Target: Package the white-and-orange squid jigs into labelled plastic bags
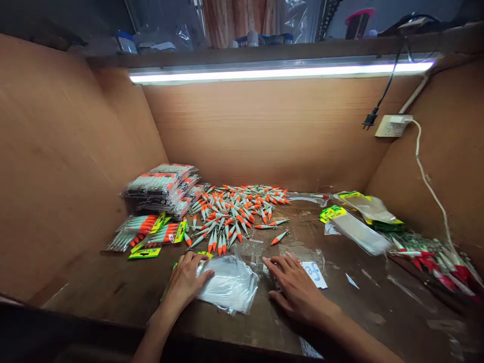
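My left hand [186, 282] lies flat on the left edge of a stack of clear plastic bags [232, 285] near the table's front, fingers spread. My right hand [294, 287] rests open on the table just right of the stack, fingertips touching the tabletop beside a white label with blue print [315, 274]. Behind the bags lies a heap of orange-and-white fishing floats [234, 212]. Neither hand holds anything.
Packed bags of floats are stacked at the back left [162, 186], with more packs and yellow header cards [151, 234] in front. Empty bags with yellow headers [359, 219] and red-green items [434, 259] lie right. Wooden walls enclose the bench; a socket [393, 126] and cord hang right.
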The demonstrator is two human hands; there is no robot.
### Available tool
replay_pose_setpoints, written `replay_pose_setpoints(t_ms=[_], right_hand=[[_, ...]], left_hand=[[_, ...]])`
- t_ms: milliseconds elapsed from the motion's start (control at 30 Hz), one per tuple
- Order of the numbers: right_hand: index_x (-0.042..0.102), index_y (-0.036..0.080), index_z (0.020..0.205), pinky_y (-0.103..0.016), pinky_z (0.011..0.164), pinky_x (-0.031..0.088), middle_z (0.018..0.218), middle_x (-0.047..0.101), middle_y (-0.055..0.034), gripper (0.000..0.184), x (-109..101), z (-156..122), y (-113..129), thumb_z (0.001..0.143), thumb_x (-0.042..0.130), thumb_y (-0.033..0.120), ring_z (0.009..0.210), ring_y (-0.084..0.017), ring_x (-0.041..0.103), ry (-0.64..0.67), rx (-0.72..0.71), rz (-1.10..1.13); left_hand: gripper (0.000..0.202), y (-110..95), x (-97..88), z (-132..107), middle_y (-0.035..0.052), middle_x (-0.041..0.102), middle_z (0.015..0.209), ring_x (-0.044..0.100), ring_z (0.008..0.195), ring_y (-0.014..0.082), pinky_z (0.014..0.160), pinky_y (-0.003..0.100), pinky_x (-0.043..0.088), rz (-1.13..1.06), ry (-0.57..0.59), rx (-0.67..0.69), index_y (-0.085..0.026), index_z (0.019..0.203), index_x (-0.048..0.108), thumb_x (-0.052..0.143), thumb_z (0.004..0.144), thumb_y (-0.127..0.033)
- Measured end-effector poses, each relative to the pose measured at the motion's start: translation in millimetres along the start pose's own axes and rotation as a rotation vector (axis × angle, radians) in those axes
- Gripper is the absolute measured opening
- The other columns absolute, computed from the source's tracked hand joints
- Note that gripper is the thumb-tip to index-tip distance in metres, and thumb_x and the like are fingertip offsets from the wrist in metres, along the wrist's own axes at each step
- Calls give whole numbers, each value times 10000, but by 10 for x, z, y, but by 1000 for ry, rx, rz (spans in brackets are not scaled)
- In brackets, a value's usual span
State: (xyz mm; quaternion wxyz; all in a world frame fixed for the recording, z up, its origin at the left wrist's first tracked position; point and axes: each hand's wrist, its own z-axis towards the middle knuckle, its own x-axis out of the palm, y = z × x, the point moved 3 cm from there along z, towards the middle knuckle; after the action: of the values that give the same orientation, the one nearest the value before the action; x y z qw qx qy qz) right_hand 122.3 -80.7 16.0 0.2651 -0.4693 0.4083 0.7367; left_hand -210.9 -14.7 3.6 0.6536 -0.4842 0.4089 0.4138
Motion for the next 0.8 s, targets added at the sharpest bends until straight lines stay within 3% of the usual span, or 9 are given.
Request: replay_pose_setpoints(t_ms=[100, 200, 367, 467, 567, 667, 733, 800], right_hand=[[436, 255, 1471, -545, 1198, 230, 1303, 566, -94, 763, -85, -89, -40, 745, 587, 76, 1214, -289, 500, 38, -9, -42], [501, 280, 1414, -557, 1188, 235, 1189, 613, -67, 732, -171, -261, -104, 734, 529, 10, 1119, -261, 552, 47, -6, -34], [584, 322, 1324, -583, 1171, 253, 1101, 659, -41, 457, -211, -622, -289, 926, 489, 116, 1040, -234, 615, -24, 48, 2], [613, 339, 1266, -599, 1171, 246, 1051, 681, -27, 314, -154, -789, -419, 982, 514, 251, 1000, -233, 644, -74, 92, -19], [568, 321, 1331, -616, 1146, 280, 1165, 658, -70, 411, -50, -886, -512, 932, 612, 406, 1096, -301, 615, -234, 223, -128], [433, 237, 1468, -637, 1071, 361, 1445, 479, -171, 702, 86, -952, -573, 861, 654, 511, 1276, -427, 480, -394, 449, -257], [411, 201, 1479, -632, 1009, 416, 1509, 396, -205, 709, 167, -991, -624, 877, 603, 523, 1294, -463, 453, -423, 586, -291], [436, 193, 1458, -614, 988, 440, 1490, 422, -207, 627, 206, -1036, -698, 910, 542, 479, 1280, -452, 478, -427, 670, -279]], left_hand=[[151, 36, 14, 75, 47, 665, 983, 611, 975, 252, 862, 344, 463, -120, -2, 18, -225, 887, 694, 691, 805, -351], [142, 31, -29, 156, 33, 700, 904, 641, 886, 223, 830, 323, 466, -190, -6, 86, -222, 790, 685, 628, 863, -330], [199, -24, -155, 232, 17, 748, 956, 668, 917, 215, 891, 333, 466, -270, -101, 247, -259, 894, 747, 573, 934, -348], [208, -144, -251, 285, 30, 745, 1048, 674, 981, 219, 898, 323, 482, -399, -177, 243, -253, 977, 745, 564, 945, -350], [206, -378, -296, 376, 40, 743, 970, 687, 885, 209, 803, 297, 507, -586, -134, 183, -219, 987, 721, 603, 923, -376], [253, -737, -230, 504, 30, 731, 849, 676, 755, 183, 684, 262, 505, -826, 65, 168, -190, 1024, 713, 675, 871, -388], [264, -1001, -151, 602, 35, 740, 846, 677, 773, 186, 687, 261, 502, -875, 171, 197, -184, 1008, 737, 703, 845, -389], [244, -1229, -73, 702, 35, 741, 804, 671, 758, 186, 679, 262, 489, -835, 194, 226, -177, 882, 760, 710, 835, -411]])
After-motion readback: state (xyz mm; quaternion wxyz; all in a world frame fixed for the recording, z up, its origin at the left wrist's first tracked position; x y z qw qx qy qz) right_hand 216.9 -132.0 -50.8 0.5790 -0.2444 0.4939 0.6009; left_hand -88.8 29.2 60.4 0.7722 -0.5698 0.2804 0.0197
